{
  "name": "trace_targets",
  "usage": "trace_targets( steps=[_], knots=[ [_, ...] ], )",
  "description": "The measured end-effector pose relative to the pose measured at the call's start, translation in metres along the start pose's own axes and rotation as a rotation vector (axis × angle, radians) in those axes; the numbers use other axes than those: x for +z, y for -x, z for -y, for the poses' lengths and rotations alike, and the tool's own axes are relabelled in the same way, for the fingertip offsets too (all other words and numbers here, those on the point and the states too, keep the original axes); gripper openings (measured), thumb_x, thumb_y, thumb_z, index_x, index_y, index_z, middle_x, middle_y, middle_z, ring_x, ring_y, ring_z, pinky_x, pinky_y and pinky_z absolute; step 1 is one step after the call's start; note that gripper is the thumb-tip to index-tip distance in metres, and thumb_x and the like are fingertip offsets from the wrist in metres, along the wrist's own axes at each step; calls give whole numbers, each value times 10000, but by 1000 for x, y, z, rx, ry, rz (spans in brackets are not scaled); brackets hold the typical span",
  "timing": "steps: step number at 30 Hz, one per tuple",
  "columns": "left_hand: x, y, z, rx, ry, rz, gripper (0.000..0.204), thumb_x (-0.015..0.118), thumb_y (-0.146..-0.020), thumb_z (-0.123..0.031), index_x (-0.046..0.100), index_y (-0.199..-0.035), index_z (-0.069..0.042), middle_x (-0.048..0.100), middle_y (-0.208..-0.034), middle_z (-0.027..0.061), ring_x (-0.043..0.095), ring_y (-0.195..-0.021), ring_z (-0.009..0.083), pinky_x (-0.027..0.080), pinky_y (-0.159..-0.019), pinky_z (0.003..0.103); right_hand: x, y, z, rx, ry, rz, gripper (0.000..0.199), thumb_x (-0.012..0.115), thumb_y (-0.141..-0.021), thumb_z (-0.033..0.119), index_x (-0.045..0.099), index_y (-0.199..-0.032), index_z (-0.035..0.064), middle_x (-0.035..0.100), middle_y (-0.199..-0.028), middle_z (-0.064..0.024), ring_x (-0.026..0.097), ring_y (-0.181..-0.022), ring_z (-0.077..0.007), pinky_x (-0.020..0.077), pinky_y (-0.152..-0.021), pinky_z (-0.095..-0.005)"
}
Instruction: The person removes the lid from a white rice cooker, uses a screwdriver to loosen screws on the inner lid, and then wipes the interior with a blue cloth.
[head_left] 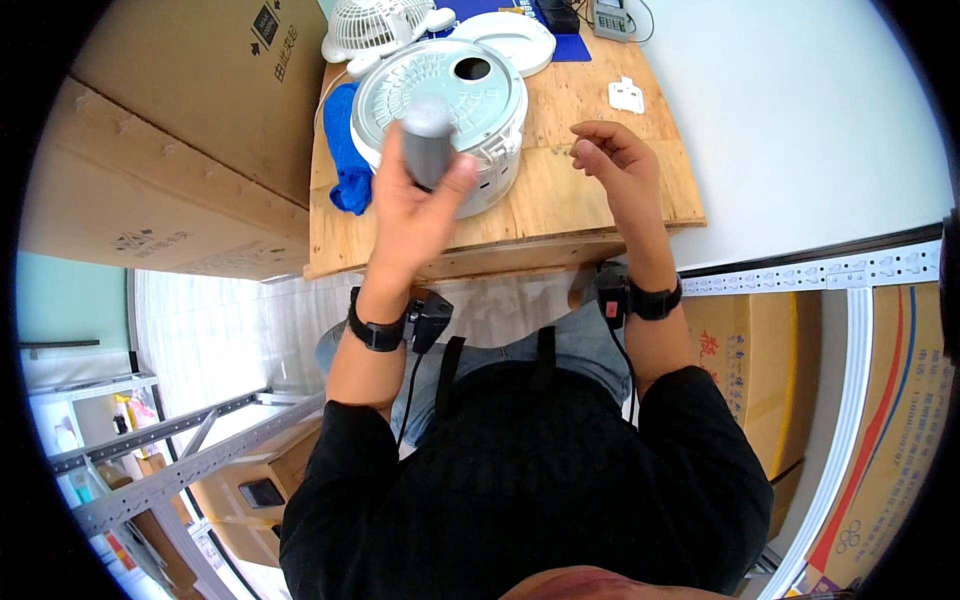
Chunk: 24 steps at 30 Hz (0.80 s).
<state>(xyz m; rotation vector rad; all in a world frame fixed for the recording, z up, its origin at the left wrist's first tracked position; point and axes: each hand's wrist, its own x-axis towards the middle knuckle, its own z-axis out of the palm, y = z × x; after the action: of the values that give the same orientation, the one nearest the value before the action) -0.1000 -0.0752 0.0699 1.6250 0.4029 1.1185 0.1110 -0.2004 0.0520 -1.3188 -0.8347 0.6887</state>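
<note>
Landmark: the round white appliance (440, 105), upside down on the wooden board (600, 190) that tops the desk.

My left hand (415, 205) is over the appliance's near edge, its grip wrapped fully around a grey cylindrical tool handle (428, 145). The handle is blurred and I cannot see its tip. It looks matte and slightly rubbery, so I judge it will sit firm in the palm without slipping.

My right hand (615, 160) hovers right of the appliance, above the board. Thumb and forefinger are pinched together, other fingers loosely curled. I cannot tell whether anything small sits in the pinch.

The appliance's base is a ribbed, pale grey metal disc with one dark round hole on its far right side. The side wall is glossy white plastic. I judge it light for its bulk, stiff, and liable to slide on the wood, so it is best steadied by the side wall.

Left of the appliance: a soft, crumpled blue cloth (345, 150). Beyond it: a white lid (510, 40) and a small white fan (375, 25). To its right, farther off: a small white plastic part (627, 95).
</note>
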Motion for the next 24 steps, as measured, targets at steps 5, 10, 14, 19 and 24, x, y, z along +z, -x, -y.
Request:
trace_targets(
  steps=[5,10,14,19,24],
  knots=[
    [35,6,-43,76,-259,311,447,712,-831,-27,425,-1174,-34,614,-949,169,642,-891,323,501,-771,366,30,20,39,-384,22,293,671,823,-789,321,549,-1339,52,558,-1290,-63,544,-1116,-174,440,-976,-336],
    [39,2,-35,283,-312,347,428,667,-745,44,464,-1116,-25,574,-910,193,586,-892,410,457,-781,437,23,33,61,-480,379,215,767,863,-704,273,534,-1368,75,556,-1222,-72,544,-1094,-204,439,-949,-331],
    [32,-2,-50,435,-466,372,318,638,-677,61,582,-972,-43,592,-884,130,589,-910,352,435,-829,415,-5,46,78,141,47,547,970,914,-599,311,477,-1432,74,569,-1157,-64,578,-941,-153,453,-840,-306],
    [20,-19,-54,676,-637,330,259,662,-634,79,673,-841,-77,646,-873,64,612,-943,299,446,-897,458,13,47,63,53,-362,714,1097,863,-728,449,236,-1537,53,633,-1121,-168,650,-947,-214,524,-808,-322],
    [7,-39,-39,756,-755,296,393,697,-635,54,702,-992,-112,647,-1005,78,595,-1076,324,439,-983,471,46,27,47,151,-298,501,708,696,-889,217,338,-1465,14,637,-1017,-124,658,-819,-184,531,-701,-290]
  ],
)
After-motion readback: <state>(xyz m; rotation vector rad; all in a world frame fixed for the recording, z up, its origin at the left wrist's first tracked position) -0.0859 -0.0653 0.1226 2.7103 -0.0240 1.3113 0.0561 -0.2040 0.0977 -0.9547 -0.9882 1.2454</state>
